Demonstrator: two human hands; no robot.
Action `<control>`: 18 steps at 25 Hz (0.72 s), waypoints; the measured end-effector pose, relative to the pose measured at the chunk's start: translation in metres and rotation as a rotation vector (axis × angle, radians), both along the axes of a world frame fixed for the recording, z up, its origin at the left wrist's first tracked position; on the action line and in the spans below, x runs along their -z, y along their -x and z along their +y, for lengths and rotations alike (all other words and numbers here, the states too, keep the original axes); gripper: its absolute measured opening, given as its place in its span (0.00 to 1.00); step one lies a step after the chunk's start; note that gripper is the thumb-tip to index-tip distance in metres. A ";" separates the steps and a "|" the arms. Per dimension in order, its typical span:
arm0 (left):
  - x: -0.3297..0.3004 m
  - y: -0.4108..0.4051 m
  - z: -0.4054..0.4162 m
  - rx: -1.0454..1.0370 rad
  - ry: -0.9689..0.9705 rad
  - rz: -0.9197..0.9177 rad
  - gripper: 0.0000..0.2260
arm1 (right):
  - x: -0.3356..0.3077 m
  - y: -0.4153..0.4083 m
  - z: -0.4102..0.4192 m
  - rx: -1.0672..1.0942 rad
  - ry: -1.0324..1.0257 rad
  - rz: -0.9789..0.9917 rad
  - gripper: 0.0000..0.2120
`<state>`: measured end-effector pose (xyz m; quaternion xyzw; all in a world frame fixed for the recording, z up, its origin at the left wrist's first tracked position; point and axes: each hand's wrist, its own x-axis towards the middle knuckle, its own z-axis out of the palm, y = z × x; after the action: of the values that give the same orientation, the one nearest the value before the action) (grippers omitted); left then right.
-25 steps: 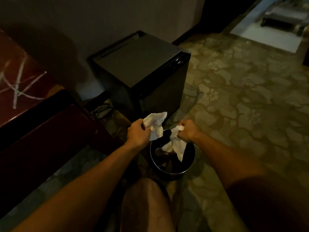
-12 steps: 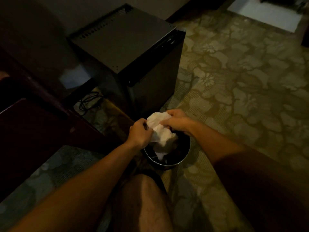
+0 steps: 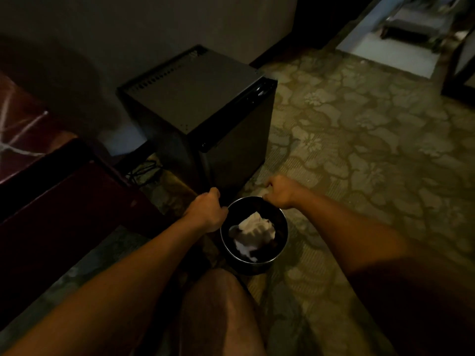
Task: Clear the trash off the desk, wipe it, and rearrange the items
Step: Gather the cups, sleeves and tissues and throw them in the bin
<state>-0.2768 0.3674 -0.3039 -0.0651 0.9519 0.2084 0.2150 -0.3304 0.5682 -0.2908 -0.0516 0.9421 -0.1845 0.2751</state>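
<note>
A round black trash bin [image 3: 282,242] with a shiny rim stands on the carpet just ahead of my knee. Crumpled white tissues [image 3: 255,227] lie inside it, free of both hands. My left hand [image 3: 208,211] is curled closed against the bin's left rim. My right hand [image 3: 281,191] is a closed fist at the far rim. In the dim light both hands look closed on the rim itself. The dark red desk [image 3: 23,140] shows at the left edge, with pale streaks on its top.
A black mini fridge [image 3: 200,104] stands right behind the bin, against the wall. Black cables [image 3: 142,169] lie on the floor between the fridge and the desk. Patterned carpet [image 3: 359,150] spreads to the right, towards a bright doorway [image 3: 401,42].
A second ago each hand held a white tissue over the bin. Both tissues now lie inside it, and the hands have parted to opposite sides of the rim.
</note>
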 end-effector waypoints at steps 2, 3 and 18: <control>-0.020 -0.004 0.001 0.021 0.025 0.042 0.19 | -0.020 -0.003 -0.003 -0.055 -0.002 0.066 0.19; -0.032 -0.007 0.001 0.031 0.032 0.065 0.20 | -0.031 -0.006 -0.004 -0.077 -0.003 0.092 0.19; -0.215 -0.070 -0.036 0.320 0.541 0.361 0.31 | -0.210 -0.048 -0.058 -0.420 -0.308 0.391 0.38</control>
<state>-0.2069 0.3309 -0.0884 0.0681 0.9933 -0.0794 0.0483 -0.2822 0.5104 -0.0808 -0.2372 0.9627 0.0345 0.1256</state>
